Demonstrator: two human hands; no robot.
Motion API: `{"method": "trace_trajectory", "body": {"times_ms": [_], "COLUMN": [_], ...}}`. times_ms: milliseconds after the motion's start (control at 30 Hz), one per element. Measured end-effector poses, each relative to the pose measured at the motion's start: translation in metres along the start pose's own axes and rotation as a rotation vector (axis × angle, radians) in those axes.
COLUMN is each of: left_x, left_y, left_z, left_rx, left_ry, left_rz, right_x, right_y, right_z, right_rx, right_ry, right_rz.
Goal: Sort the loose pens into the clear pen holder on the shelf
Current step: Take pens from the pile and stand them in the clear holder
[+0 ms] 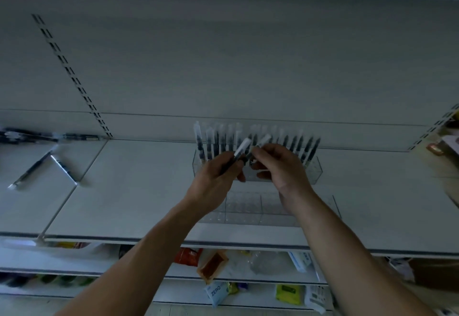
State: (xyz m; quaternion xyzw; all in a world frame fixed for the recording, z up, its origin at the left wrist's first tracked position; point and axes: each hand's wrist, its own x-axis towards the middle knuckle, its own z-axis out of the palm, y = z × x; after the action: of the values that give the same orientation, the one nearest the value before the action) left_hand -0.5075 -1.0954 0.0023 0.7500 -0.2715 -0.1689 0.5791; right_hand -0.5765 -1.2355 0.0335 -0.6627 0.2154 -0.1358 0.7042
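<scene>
Holding a pen in each hand, are we?

Yes. Our left hand [216, 179] grips one pen [242, 148] by its dark barrel, white cap pointing up and to the right. Our right hand [280, 166] pinches a second pen [263, 140] in its fingertips, cap up as well.

Where are they against the holder?

Both are just above the clear pen holder [313, 169], which stands near the back of the shelf [139, 186]. The two caps come close together in front of the row of pens [213, 142] standing upright in it; we cannot tell whether they touch.

And the loose ones?

Well off to our left we see a slanted pen [32, 168] lying flat on the shelf, another loose pen [65, 168] just beside it, and a bundle of pens [29, 135] against the back wall.

Anything nearer us?

A clear tray [248, 206] lies just in front of the holder, partly under our wrists. Below, a lower shelf [82, 258] carries blurred packets [213, 264].
</scene>
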Motion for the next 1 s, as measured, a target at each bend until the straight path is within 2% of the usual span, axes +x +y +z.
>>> {"method": "trace_trajectory", "body": {"times_ms": [100,200,333,567,667,733,800,900,1000], "left_x": [0.000,0.000,-0.007,-0.014,-0.015,-0.014,-0.014,-0.015,-0.016], "left_y": [-0.005,-0.011,-0.011,-0.009,-0.006,-0.007,-0.009,-0.013,-0.012], "left_z": [-0.005,-0.019,-0.024,-0.020,-0.019,-0.019,-0.020,-0.023,-0.022], "left_rx": [0.126,0.014,-0.096,-0.222,-0.207,-0.168,-0.167,-0.173,-0.167], "left_ry": [0.097,0.255,0.229,0.145,0.134,0.141,0.146,0.145,0.147], "left_rz": [-0.031,-0.045,-0.034,-0.038,0.001,0.017,0.013,0.016,0.015], "right_x": [0.007,0.022,0.035,0.042,0.042,0.040,0.037,0.038,0.041], "right_y": [-0.009,-0.013,0.000,-0.007,0.002,0.014,0.017,0.005,-0.005], "right_z": [-0.009,-0.019,-0.012,-0.004,-0.004,-0.002,-0.002,-0.004,-0.005], "right_rx": [-0.027,-0.186,-0.554,-0.782,-0.892,-0.905,-0.810,-0.682,-0.646], "right_ry": [0.145,0.294,0.234,0.144,0.096,0.065,0.114,0.219,0.247], "right_rz": [-0.154,-0.393,-0.544,-0.618,-0.584,-0.527,-0.516,-0.615,-0.648]}}
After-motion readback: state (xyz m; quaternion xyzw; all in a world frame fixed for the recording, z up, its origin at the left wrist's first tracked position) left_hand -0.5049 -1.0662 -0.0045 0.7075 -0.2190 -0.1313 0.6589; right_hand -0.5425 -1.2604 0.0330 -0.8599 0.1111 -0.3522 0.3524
